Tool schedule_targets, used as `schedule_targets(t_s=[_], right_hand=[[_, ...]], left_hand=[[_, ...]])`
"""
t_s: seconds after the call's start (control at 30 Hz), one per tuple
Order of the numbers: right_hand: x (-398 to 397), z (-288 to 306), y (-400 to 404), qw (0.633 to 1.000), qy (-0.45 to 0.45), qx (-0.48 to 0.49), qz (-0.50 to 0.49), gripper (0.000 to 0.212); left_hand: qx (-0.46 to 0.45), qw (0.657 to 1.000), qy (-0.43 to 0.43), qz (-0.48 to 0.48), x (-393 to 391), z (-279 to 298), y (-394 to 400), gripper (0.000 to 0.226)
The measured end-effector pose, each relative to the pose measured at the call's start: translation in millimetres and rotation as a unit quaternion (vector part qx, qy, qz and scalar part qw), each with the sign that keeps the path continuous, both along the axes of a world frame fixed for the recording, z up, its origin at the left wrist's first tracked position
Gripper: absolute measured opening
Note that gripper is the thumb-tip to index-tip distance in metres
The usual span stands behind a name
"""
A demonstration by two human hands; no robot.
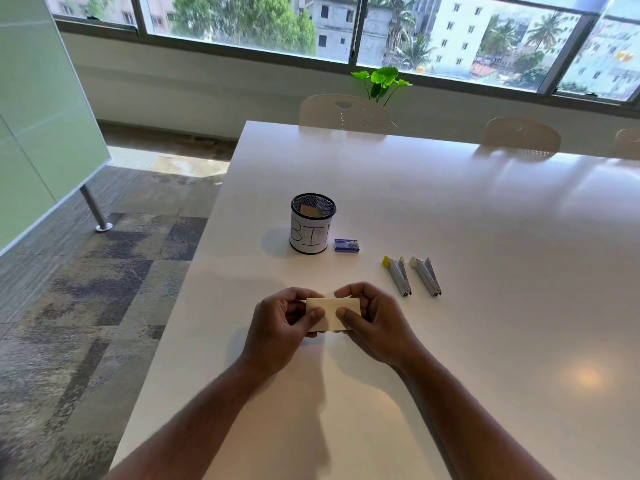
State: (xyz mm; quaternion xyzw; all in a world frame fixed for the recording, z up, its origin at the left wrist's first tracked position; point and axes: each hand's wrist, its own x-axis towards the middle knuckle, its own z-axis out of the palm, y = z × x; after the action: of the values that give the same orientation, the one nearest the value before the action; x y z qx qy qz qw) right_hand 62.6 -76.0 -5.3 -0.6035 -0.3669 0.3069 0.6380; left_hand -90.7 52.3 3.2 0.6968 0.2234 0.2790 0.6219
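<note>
White table [485,237] by a wide window: the left hand [277,327] and right hand [374,323] pinch a small cream card [332,311] by its short ends, thumbs on its face, just above the tabletop. It looks plain, rectangular and flat. Beyond stand a mesh cup [312,223], a blue box [346,245] and 2 staplers [412,276].

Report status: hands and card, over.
Left hand and right hand pinch the cream card over the table. Yellow-tipped stapler, white-tipped stapler lie off right. Nothing blocks.

Small cream card [333,311], held level.
</note>
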Motion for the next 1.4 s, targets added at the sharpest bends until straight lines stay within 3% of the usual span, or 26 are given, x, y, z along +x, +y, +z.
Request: schedule_targets(t_s=[0.3, 0.43, 0.57, 0.67, 0.73, 0.83, 0.93, 1.07, 1.4], right_hand=[[-1, 7, -5, 0.999, -0.049, -0.012, -0.006, 0.035], [-2, 8, -5, 0.985, -0.159, 0.021, -0.069, 0.016], [-1, 9, -5, 0.946, -0.305, 0.050, -0.097, 0.021], [-2, 8, -3, 0.930, -0.351, 0.042, -0.095, 0.029], [-3, 8, -3, 0.939, -0.332, 0.029, -0.087, 0.039], [-5, 12, -6, 0.979, -0.190, 0.012, -0.071, 0.050], [-6, 17, -9, 0.993, -0.080, 0.016, -0.079, 0.048], [-8, 20, -6, 0.988, -0.121, -0.028, -0.093, 0.044], [-13, 26, -7, 0.991, -0.095, -0.043, -0.087, 0.035]], left_hand=[[0.010, 1.000, -0.019, 0.008, 1, -3, 2, 0.020], [-0.038, 0.998, -0.041, 0.014, 3, -1, 3, 0.034], [-0.034, 0.999, -0.011, -0.002, 3, -1, 5, 0.032], [-0.003, 1.000, -0.005, 0.009, 2, -3, 5, 0.023], [-0.007, 1.000, -0.013, 0.021, 1, -2, 6, 0.027], [-0.014, 0.999, -0.022, 0.039, 0, 0, 7, 0.028], [-0.014, 0.999, -0.026, 0.040, 0, 0, 6, 0.026], [-0.009, 0.999, -0.024, 0.028, -1, 0, 5, 0.025], [0.006, 0.999, -0.013, 0.030, -3, -1, 6, 0.025]])
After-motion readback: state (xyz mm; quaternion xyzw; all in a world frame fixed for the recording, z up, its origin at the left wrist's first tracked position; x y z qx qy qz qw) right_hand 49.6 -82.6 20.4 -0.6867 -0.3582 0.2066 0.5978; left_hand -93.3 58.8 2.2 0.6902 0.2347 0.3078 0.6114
